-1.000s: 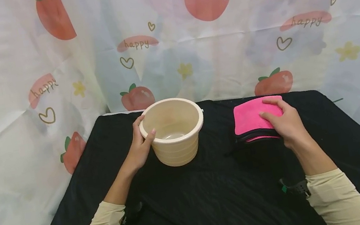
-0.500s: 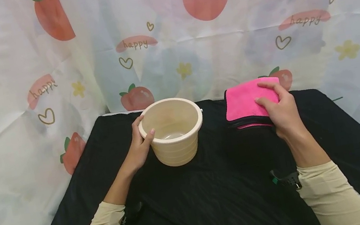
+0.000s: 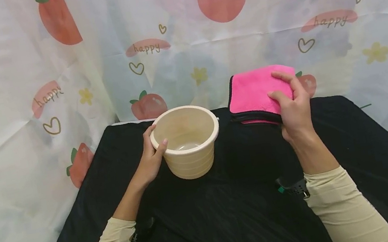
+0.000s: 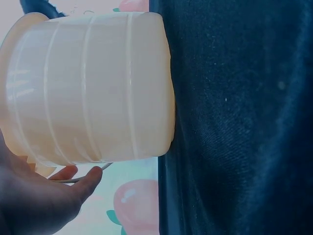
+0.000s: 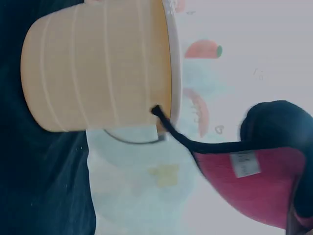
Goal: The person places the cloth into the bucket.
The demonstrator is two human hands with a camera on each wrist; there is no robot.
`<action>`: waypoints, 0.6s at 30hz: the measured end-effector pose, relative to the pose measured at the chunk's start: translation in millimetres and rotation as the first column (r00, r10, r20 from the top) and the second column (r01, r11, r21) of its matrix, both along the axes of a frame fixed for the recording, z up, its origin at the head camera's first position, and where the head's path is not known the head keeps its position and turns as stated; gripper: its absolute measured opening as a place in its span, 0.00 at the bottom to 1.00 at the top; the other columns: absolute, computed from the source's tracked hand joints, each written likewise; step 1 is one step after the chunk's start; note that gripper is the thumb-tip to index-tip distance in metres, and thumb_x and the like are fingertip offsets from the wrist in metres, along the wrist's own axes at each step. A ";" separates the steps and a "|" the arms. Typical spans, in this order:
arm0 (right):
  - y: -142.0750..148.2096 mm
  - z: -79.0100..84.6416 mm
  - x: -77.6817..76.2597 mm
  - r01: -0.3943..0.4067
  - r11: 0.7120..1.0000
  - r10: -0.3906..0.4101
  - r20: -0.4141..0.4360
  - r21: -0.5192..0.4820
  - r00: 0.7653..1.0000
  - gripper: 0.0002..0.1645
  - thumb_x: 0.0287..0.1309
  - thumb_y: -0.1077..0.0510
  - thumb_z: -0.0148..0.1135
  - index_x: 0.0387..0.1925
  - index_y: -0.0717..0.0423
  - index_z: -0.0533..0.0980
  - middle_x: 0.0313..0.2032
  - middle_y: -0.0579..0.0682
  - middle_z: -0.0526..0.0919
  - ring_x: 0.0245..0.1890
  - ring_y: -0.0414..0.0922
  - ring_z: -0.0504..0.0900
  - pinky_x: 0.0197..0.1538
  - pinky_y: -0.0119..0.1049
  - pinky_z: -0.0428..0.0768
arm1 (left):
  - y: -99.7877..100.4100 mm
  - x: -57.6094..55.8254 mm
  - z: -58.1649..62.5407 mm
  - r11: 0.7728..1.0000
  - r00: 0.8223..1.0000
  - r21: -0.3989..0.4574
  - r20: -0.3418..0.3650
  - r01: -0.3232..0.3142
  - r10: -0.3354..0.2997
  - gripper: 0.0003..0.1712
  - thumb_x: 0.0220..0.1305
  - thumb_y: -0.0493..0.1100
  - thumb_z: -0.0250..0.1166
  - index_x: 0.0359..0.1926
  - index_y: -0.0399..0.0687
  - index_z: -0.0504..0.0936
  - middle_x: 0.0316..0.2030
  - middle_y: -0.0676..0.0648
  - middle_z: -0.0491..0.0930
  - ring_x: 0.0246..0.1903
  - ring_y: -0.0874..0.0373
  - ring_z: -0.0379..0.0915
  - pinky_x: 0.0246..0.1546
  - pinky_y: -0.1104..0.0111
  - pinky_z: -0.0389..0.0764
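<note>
A cream plastic bucket (image 3: pixel 190 163) with ribbed sides stands upright on the black cloth, its mouth facing up and nothing visible inside. My left hand (image 3: pixel 149 160) holds it by the left side of the rim, thumb at the front. The left wrist view shows that hand's fingers (image 4: pixel 88 182) beside the bucket wall and its thin handle. To the right, my right hand (image 3: pixel 295 111) pinches a folded pink towel (image 3: pixel 253 91) with black edging, raised above the table. In the right wrist view, one towel corner overlaps the bucket rim, and a white label (image 5: pixel 246 164) shows on the towel.
A black cloth (image 3: pixel 204 223) covers the table. Behind it and on both sides hangs a pale curtain (image 3: pixel 184 66) printed with fruit, hearts and flowers, close to the table's far edge. Both forearms wear dark wrist straps (image 3: pixel 299 187).
My right hand has lifted the pink towel off the table and carried it up and left, closer to the bucket. My left hand and the bucket have stayed put.
</note>
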State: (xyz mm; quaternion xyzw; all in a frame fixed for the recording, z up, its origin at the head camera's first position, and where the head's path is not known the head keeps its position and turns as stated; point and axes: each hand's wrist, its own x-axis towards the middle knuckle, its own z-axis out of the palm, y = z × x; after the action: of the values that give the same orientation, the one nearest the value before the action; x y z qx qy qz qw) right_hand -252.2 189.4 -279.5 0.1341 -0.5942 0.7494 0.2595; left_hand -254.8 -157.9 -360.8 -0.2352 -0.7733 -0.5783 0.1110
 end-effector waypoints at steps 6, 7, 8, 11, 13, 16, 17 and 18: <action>-20.3 4.2 -3.7 -0.067 0.995 0.057 -0.131 -0.073 0.990 0.24 0.57 0.69 0.53 0.57 0.59 0.71 0.55 0.57 0.66 0.47 0.52 0.70 0.41 0.37 0.74 | -0.2 -0.7 -1.1 1.000 1.000 0.007 -0.007 0.006 -0.006 0.35 0.69 0.38 0.50 0.68 0.33 0.42 0.66 0.30 0.44 0.64 0.37 0.47 0.62 0.49 0.52; -23.8 4.4 -4.1 -0.077 0.994 0.066 -0.138 -0.077 0.988 0.24 0.57 0.69 0.53 0.57 0.59 0.71 0.55 0.57 0.66 0.46 0.52 0.70 0.41 0.37 0.74 | 0.0 -1.3 -1.6 1.000 1.000 0.010 -0.010 0.006 -0.006 0.35 0.69 0.38 0.50 0.68 0.33 0.42 0.66 0.30 0.44 0.64 0.37 0.47 0.62 0.49 0.51; -27.1 4.7 -4.6 -0.085 0.993 0.073 -0.145 -0.077 0.987 0.24 0.57 0.69 0.53 0.58 0.59 0.71 0.55 0.57 0.65 0.47 0.51 0.70 0.42 0.37 0.74 | 0.1 -1.9 -1.8 1.000 1.000 0.011 -0.012 0.008 -0.008 0.35 0.69 0.38 0.50 0.68 0.33 0.42 0.66 0.30 0.44 0.64 0.36 0.48 0.62 0.49 0.52; -37.3 6.4 -5.8 -0.100 0.991 0.084 -0.165 -0.088 0.983 0.25 0.57 0.69 0.52 0.58 0.59 0.71 0.55 0.57 0.66 0.48 0.52 0.69 0.43 0.38 0.74 | -0.1 -3.0 -2.2 1.000 1.000 0.001 -0.008 0.007 -0.007 0.35 0.69 0.39 0.50 0.68 0.34 0.42 0.66 0.30 0.44 0.64 0.37 0.48 0.62 0.51 0.53; -44.0 8.8 -6.4 -0.112 0.990 0.095 -0.177 -0.088 0.980 0.25 0.57 0.69 0.52 0.58 0.58 0.71 0.56 0.57 0.66 0.49 0.52 0.69 0.43 0.38 0.74 | -0.5 -3.6 -3.0 1.000 1.000 -0.008 0.000 0.005 -0.005 0.35 0.69 0.39 0.50 0.69 0.35 0.42 0.66 0.31 0.44 0.64 0.38 0.48 0.62 0.52 0.53; -55.2 14.5 -6.7 -0.142 0.986 0.124 -0.189 -0.086 0.974 0.25 0.57 0.69 0.52 0.58 0.58 0.71 0.55 0.57 0.66 0.47 0.52 0.70 0.41 0.38 0.74 | -1.2 -3.9 -3.4 1.000 1.000 -0.005 0.004 0.002 -0.002 0.35 0.70 0.40 0.50 0.69 0.35 0.42 0.66 0.31 0.44 0.64 0.38 0.48 0.62 0.53 0.54; -59.1 16.9 -6.5 -0.153 0.984 0.134 -0.192 -0.087 0.972 0.25 0.57 0.70 0.52 0.57 0.58 0.71 0.55 0.57 0.66 0.46 0.52 0.70 0.40 0.38 0.74 | -1.5 -3.9 -3.3 1.000 1.000 -0.002 0.003 0.001 -0.001 0.35 0.70 0.39 0.50 0.69 0.35 0.42 0.66 0.31 0.44 0.64 0.38 0.49 0.61 0.53 0.54; -62.9 19.5 -6.0 -0.161 0.983 0.142 -0.199 -0.083 0.970 0.25 0.57 0.70 0.52 0.57 0.59 0.71 0.54 0.57 0.66 0.45 0.52 0.71 0.40 0.38 0.75 | -1.7 -4.0 -3.2 1.000 1.000 0.000 0.001 -0.001 0.001 0.35 0.70 0.39 0.50 0.69 0.35 0.42 0.66 0.31 0.45 0.64 0.38 0.49 0.62 0.53 0.54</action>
State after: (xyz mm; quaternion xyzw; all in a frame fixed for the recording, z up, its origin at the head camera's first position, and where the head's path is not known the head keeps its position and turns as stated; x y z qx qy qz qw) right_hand -258.2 126.5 -260.0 0.2378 -0.5165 0.7792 0.2637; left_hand -258.8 -159.7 -364.0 -0.2347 -0.7733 -0.5784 0.1109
